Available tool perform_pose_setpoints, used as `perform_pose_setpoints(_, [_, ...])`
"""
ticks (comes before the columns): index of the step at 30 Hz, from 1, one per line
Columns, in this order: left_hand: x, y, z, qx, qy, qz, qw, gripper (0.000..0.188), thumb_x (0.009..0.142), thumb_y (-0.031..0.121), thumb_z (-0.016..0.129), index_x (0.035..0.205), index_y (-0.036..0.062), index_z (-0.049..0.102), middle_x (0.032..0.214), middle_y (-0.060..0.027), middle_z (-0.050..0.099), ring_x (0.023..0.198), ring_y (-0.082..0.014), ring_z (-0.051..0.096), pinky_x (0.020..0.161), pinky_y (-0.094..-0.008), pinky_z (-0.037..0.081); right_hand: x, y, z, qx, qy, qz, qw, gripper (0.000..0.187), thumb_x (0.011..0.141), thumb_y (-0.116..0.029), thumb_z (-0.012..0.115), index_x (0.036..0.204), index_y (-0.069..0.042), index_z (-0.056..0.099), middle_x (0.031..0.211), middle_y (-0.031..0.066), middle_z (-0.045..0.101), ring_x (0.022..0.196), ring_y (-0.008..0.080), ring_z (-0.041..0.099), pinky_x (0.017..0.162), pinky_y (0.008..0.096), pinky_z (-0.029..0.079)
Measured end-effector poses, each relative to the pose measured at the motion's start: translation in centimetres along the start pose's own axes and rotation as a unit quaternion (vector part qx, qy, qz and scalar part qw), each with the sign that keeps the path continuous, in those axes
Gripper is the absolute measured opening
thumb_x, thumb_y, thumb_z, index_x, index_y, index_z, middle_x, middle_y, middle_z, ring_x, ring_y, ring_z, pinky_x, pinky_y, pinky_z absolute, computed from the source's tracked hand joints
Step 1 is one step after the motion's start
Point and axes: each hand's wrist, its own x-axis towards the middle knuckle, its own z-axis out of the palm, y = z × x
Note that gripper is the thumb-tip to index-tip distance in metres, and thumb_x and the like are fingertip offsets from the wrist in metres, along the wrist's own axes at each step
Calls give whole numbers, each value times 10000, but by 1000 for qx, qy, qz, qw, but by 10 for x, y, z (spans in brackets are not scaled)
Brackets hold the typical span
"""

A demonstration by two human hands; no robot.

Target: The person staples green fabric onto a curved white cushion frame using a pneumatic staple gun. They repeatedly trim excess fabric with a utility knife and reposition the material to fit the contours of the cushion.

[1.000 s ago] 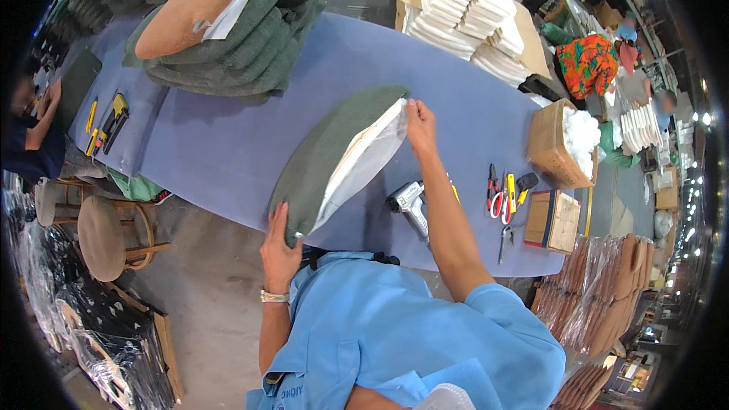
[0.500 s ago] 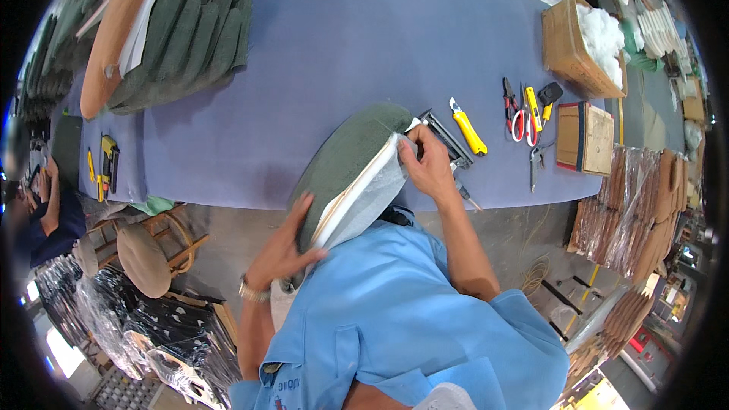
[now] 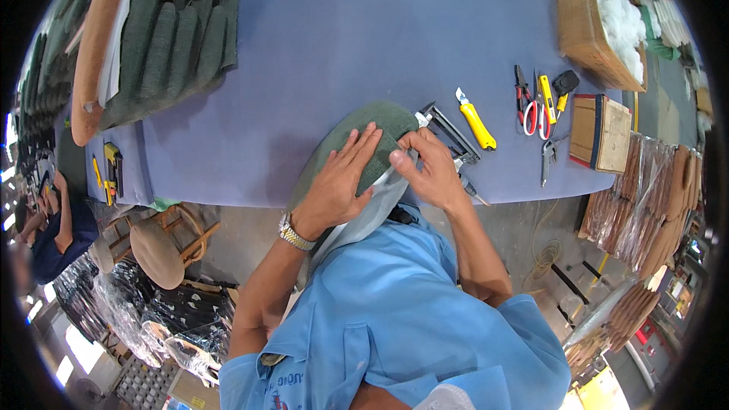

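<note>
A rounded cushion pad [image 3: 323,158] covered in dark green fabric leans tilted against me at the table's near edge, its pale lining showing on the side toward my shirt. My left hand [image 3: 340,178], with a watch on its wrist, lies flat across the green face, fingers stretched out. At the pad's upper right edge, my right hand [image 3: 429,171] pinches the fabric between thumb and fingers. Just beyond that hand lies a dark staple gun [image 3: 453,137], partly hidden by it. A yellow utility knife [image 3: 477,123] rests to its right.
Red-handled scissors [image 3: 530,118], pliers [image 3: 521,91] and a carton of white stuffing [image 3: 588,26] are on the right of the blue table [image 3: 319,23]. Green covers [image 3: 178,61] are stacked at the far left. Another person [image 3: 64,220] works at the left edge.
My left hand has moved from the pad's lower left edge up onto its green face. The pad has turned its face more upward. My right hand stays at its upper right edge.
</note>
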Motion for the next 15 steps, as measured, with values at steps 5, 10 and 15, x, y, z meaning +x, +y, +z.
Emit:
perform_pose_setpoints(5, [3, 2, 2, 22, -28, -27, 999, 997, 791, 28, 720, 1665, 176, 265, 1745, -117, 205, 1589, -428, 189, 1203, -659, 305, 0, 2, 8, -22, 8, 32, 999, 315, 973, -301, 721, 856, -17, 652, 814, 103, 485, 746, 251, 515, 650, 389, 416])
perform_pose_setpoints(10, [6, 4, 0, 38, -58, -42, 997, 1006, 784, 11, 722, 1663, 202, 273, 1754, -94, 179, 1593, -441, 157, 1204, -678, 297, -3, 17, 13, 116, 6, 22, 993, 307, 1010, -250, 687, 825, -13, 628, 801, 64, 440, 765, 187, 437, 665, 348, 364])
perform_pose_setpoints(15, [7, 4, -8, 63, -79, -30, 994, 1015, 772, -8, 715, 1664, 191, 273, 1752, -89, 187, 1597, -427, 155, 1200, -673, 309, -2, 20, 18, 197, -2, 26, 980, 316, 1031, -215, 661, 803, -15, 570, 818, 41, 417, 808, 162, 400, 724, 317, 343])
